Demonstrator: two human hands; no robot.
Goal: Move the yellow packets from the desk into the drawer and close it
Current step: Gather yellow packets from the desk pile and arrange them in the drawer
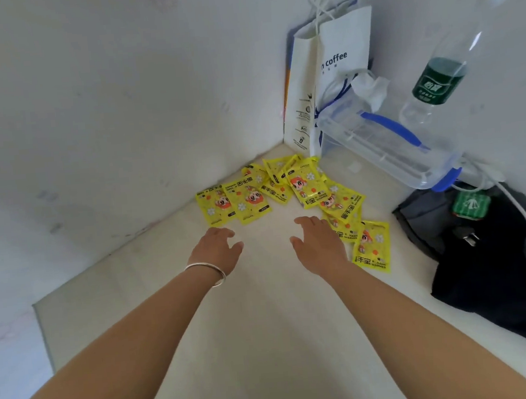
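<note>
Several yellow packets (290, 193) with an orange cartoon figure lie scattered in the far corner of the white desk (266, 326), some overlapping. My left hand (218, 247), a silver bangle on its wrist, hovers just short of the leftmost packets, fingers loosely curled and holding nothing. My right hand (318, 242) reaches out beside it with relaxed fingers, its outer edge next to the packets on the right; whether it touches them I cannot tell. No drawer is in view.
A white paper coffee bag (336, 65) stands in the corner. Beside it lies a clear plastic box with blue clips (384, 150), with a water bottle (442, 78) behind it. A dark bag (500, 267) with a white cable sits at the right. White walls enclose the desk.
</note>
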